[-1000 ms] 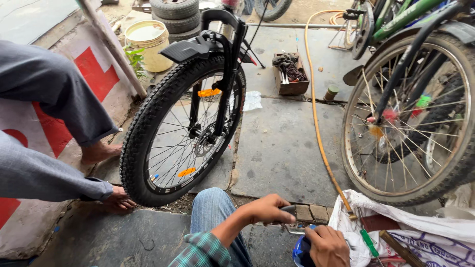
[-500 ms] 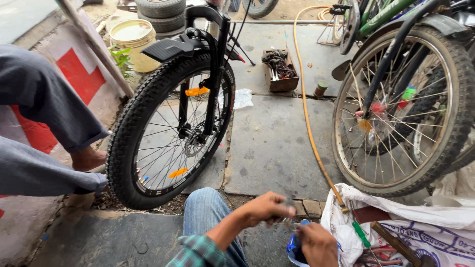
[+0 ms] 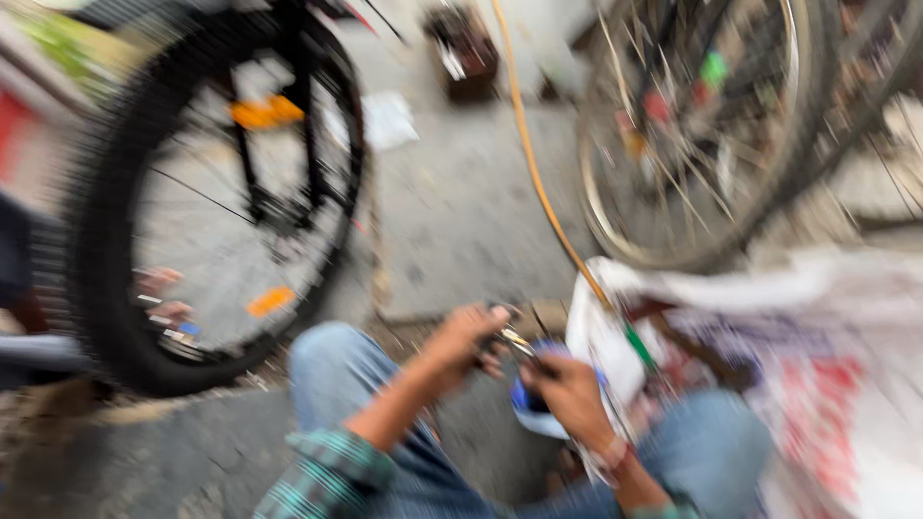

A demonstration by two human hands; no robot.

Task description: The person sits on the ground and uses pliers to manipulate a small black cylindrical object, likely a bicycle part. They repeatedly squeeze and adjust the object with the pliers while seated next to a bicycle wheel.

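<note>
The picture is very blurry. Both hands meet low in the middle, at about 6 o'clock. The left hand [image 3: 463, 336] is curled around a small metal tool [image 3: 514, 341] — the right hand [image 3: 567, 394] seems closed on its other end, but I cannot tell for sure. It looks like fiddly work with a small part; next it needs a steady grip. Under the hands sits a blue and white tub [image 3: 535, 415] — what's inside is hidden. A white sack [image 3: 788, 384] lies at 3 o'clock, a black bike wheel [image 3: 207, 192] at 10 o'clock.

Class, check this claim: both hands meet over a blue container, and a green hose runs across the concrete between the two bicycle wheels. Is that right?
Not quite. The hose is orange-yellow, not green, as the head view shows. The rest holds: the left hand and right hand meet over the blue container, between the wheels.
</note>
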